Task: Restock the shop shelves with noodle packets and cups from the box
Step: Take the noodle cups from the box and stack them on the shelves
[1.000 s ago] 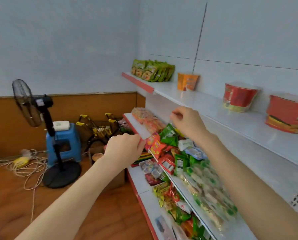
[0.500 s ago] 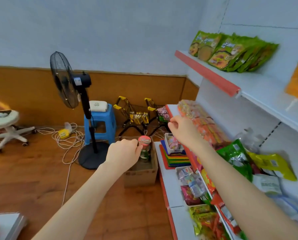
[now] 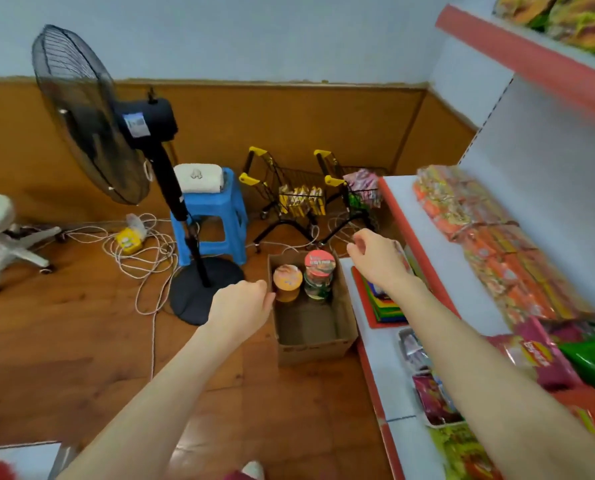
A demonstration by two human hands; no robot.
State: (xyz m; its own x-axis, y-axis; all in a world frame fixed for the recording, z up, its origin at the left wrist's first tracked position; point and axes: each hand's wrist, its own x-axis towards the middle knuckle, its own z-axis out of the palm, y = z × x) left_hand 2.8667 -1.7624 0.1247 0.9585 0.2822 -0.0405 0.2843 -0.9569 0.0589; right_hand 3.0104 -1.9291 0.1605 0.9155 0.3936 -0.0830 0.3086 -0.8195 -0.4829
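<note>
So, the orange-lidded cup (image 3: 288, 278) and red-lidded cup (image 3: 319, 265) both stand upright at the far end of the box (image 3: 313, 351) on the floor. Your left grip (image 3: 240, 306) is right at the box's left wall beside the orange one, fingers tucked under, so I can't tell its state. Your right grip (image 3: 375, 261) hangs loosely curled and empty by the red one. Left looks nearer.

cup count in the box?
2: an orange-lidded cup at the far left of the box, a red-lidded cup beside it, standing higher; another may hide beneath.
</note>
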